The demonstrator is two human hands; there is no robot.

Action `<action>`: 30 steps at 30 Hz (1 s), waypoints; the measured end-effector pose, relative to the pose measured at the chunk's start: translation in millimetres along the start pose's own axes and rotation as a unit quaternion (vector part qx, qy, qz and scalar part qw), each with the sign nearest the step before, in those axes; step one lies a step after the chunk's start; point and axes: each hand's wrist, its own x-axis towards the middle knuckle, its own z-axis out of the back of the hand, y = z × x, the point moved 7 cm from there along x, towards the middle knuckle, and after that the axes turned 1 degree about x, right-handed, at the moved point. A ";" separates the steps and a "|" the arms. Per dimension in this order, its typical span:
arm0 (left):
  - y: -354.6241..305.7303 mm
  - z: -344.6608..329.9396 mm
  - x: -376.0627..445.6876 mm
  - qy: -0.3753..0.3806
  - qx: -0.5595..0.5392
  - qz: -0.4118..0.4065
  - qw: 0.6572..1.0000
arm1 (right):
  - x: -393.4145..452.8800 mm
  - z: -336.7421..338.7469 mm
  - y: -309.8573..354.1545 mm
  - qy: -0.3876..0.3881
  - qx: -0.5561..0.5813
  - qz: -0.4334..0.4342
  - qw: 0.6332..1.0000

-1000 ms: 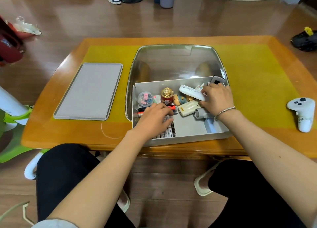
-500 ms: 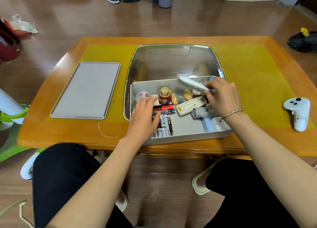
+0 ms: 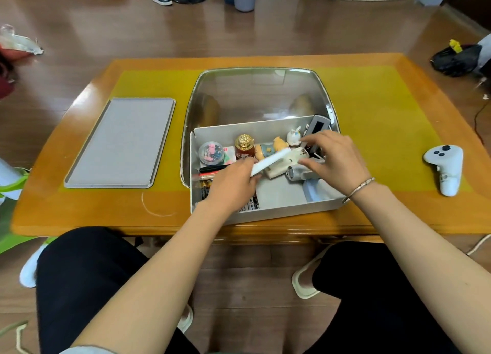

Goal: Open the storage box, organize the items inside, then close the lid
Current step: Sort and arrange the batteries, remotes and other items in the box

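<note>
The grey storage box (image 3: 265,213) stands open at the table's near edge. Inside are a jar of clips (image 3: 211,153), a gold-capped bottle (image 3: 244,147), a small figurine (image 3: 269,149), a white rabbit figure (image 3: 293,135), pens (image 3: 212,168), batteries (image 3: 249,204) and a grey cylinder (image 3: 294,172). My left hand (image 3: 233,183) grips the near end of a long white remote (image 3: 271,162), tilted over the box's middle. My right hand (image 3: 334,159) hovers over the right side with fingers spread, holding nothing. A flat grey lid (image 3: 119,143) lies to the left.
A clear plastic tray (image 3: 257,93) lies under and behind the box on the yellow mat (image 3: 372,109). A white game controller (image 3: 445,167) rests at the table's right. My knees are under the near edge. Shoes and a black bag are on the floor beyond.
The white remote passed from my right hand to my left and swung toward the box's middle. My right hand let go and spread its fingers.
</note>
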 end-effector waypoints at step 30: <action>46.5 22.5 -23.4 -0.161 -0.219 0.144 0.951 | 27.0 -19.2 39.4 -0.040 -0.044 0.058 0.997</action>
